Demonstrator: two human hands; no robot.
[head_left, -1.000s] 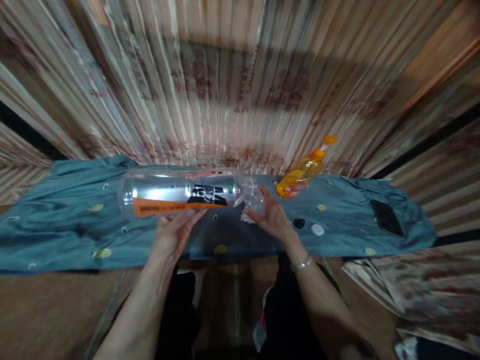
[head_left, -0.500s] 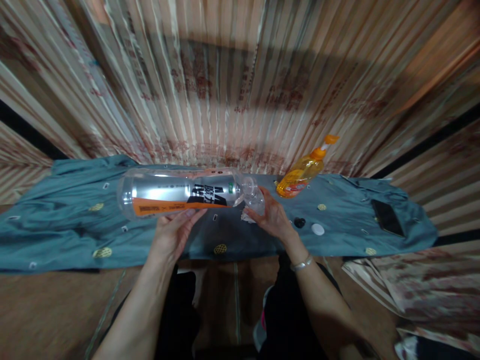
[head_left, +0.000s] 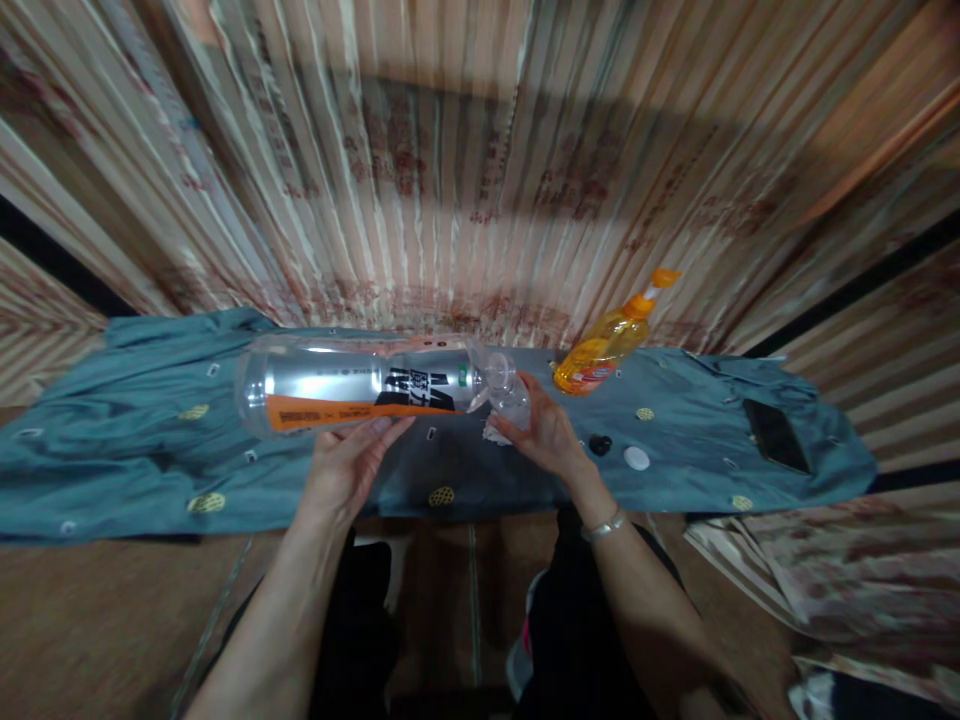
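Staying unmoved, left fingers (head_left: 393,433) hold a bottle (head_left: 337,375), right fingers (head_left: 513,431) clear plastic (head_left: 514,400).

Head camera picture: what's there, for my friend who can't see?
The left hand holds a large clear bottle, labelled silver and orange, sideways over a teal cloth; the right hand grips something clear at its narrow end. An orange pump bottle and dark slab are to the right.

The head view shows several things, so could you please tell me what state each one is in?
Large bottle, sideways, label on
Left hand, gripping the large bottle
Right hand, holding clear plastic
White scrap, looks crumpled
Pump bottle, upright, head raised
Phone-like slab, flat, dark
White disc, flat
Black piece, beside the white disc
Cloth, wrinkled
Bracelet, worn
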